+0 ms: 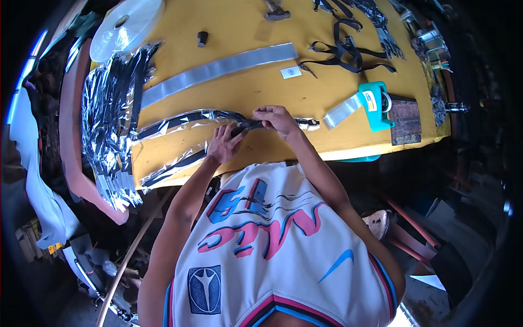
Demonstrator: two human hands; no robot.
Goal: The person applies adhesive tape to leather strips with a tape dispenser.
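Near the front edge of the yellow table (218, 87), a black strap in clear plastic (180, 121) runs left to right under both hands. My left hand (223, 144) rests on the strap's middle with its fingers bent around it. Just to the right, my right hand (277, 121) pinches the strap with thumb and fingertips. The strap's right end (308, 123) sticks out past my right hand. A second wrapped black strap (177, 166) lies nearer the edge, its right end beside my left wrist.
Left are a pile of wrapped straps (111, 120) and a plastic roll (122, 27). Beyond my hands lie a clear strip (218, 71), a small label (291, 72), a hammer (277, 14) and loose black straps (348, 52). A green tape dispenser (371, 117) stands right.
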